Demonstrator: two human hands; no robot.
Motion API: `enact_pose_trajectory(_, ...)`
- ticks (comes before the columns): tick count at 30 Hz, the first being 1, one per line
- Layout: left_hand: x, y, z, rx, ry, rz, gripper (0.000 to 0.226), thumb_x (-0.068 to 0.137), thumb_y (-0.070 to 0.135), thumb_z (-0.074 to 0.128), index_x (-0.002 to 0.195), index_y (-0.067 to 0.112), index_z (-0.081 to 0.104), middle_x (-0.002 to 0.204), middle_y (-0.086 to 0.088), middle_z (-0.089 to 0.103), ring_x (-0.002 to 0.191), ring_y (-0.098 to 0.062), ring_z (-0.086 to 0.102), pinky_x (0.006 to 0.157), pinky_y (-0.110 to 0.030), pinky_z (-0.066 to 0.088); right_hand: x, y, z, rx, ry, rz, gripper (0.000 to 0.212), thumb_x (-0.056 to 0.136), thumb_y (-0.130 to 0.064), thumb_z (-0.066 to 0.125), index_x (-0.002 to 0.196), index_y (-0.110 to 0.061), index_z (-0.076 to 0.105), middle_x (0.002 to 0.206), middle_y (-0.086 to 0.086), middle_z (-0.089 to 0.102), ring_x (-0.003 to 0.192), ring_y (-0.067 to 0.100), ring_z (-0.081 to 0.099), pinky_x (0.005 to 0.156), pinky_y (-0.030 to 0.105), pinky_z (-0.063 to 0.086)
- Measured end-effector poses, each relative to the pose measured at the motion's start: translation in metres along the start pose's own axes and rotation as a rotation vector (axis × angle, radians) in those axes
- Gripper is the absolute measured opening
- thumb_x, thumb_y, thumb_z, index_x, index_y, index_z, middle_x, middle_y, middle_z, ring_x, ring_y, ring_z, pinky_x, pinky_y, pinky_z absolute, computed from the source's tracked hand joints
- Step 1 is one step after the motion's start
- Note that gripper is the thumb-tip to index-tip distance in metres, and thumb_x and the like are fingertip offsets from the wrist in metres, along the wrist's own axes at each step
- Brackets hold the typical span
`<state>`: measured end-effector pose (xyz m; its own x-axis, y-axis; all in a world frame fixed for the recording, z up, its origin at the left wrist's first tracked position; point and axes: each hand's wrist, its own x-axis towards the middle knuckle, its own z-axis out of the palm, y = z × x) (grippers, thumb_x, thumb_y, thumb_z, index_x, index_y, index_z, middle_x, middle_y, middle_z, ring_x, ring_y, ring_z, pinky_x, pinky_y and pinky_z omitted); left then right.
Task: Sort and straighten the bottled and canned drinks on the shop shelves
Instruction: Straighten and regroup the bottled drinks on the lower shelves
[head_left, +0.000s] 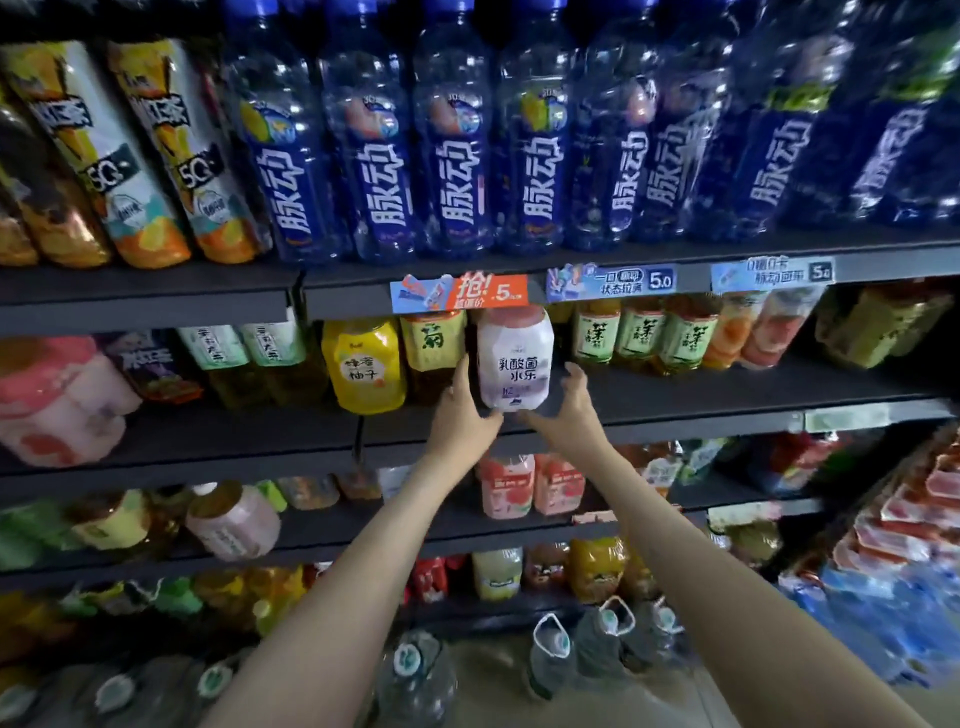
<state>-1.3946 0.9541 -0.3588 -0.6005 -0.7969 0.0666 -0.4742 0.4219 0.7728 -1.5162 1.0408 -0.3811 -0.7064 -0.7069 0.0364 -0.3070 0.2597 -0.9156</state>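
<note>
A white milky drink bottle (514, 358) with a pink cap stands at the front of the second shelf (727, 410), under an orange price tag (460, 292). My left hand (462, 410) lies against the bottle's left side, fingers straight up and thumb at its base. My right hand (569, 408) hovers just right of the bottle with loosely curled fingers, a small gap from the label; its thumb reaches towards the base. To the left stand a yellow honey-pomelo bottle (363, 366) and a yellow-labelled tea bottle (434, 343).
Blue sports-drink bottles (452, 156) fill the top shelf, with iced-tea bottles (150, 150) at its left. Green tea bottles (644, 332) stand right of my hands. Pink bottles (506, 486) sit on the shelf below. Large water jugs (553, 660) stand on the floor.
</note>
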Motion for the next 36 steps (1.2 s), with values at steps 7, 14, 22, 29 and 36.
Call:
enact_pose_trajectory(7,0.059,-0.026,0.045,-0.291,0.032,0.097,0.085,0.086,0.02,0.065,0.15,0.032,0.011,0.135,0.0,0.053,0.116,-0.017,0.055,0.081,-0.02,0.045,0.092,0.029,0.006,0.194,-0.179,-0.154,0.085,0.071,0.005,0.078,0.137,-0.015,0.029,0.122,0.005,0.052,0.103,0.006,0.057,0.072,0.01,0.05)
enact_pose_trajectory(14,0.052,-0.038,0.052,-0.361,0.043,0.162,0.082,0.083,0.025,0.071,0.147,0.035,0.022,0.123,0.011,0.047,0.111,-0.002,0.047,0.083,-0.007,0.04,0.096,0.044,0.003,0.043,-0.182,-0.189,0.104,0.038,-0.049,0.09,0.129,-0.025,0.046,0.123,0.0,0.047,0.122,0.016,0.043,0.103,0.039,0.041)
enact_pose_trajectory(22,0.008,-0.034,0.018,-0.505,-0.223,0.058,0.091,0.052,0.038,0.088,0.126,0.044,0.037,0.128,0.008,0.052,0.119,-0.003,0.05,0.094,-0.024,0.046,0.017,0.03,-0.009,0.103,-0.374,-0.156,0.107,0.046,-0.032,0.089,0.135,-0.028,0.03,0.129,-0.006,0.049,0.117,0.004,0.053,0.087,0.021,0.051)
enact_pose_trajectory(29,-0.072,-0.047,-0.032,-0.61,-0.21,-0.246,0.097,0.045,0.035,0.09,0.13,0.026,0.044,0.125,0.001,0.061,0.117,-0.013,0.057,0.099,-0.043,0.048,-0.051,-0.018,0.011,0.08,-0.689,0.036,0.083,0.058,-0.009,0.083,0.127,-0.026,0.041,0.115,-0.003,0.062,0.106,0.012,0.061,0.079,0.022,0.055)
enact_pose_trajectory(36,-0.146,-0.064,-0.129,-0.724,0.008,-0.495,0.089,0.05,0.022,0.088,0.127,0.025,0.043,0.115,0.001,0.064,0.103,-0.013,0.063,0.085,-0.033,0.055,-0.108,-0.083,0.085,0.292,-1.004,0.124,0.074,0.066,-0.001,0.079,0.131,-0.018,0.048,0.118,0.009,0.067,0.11,0.026,0.064,0.091,0.046,0.053)
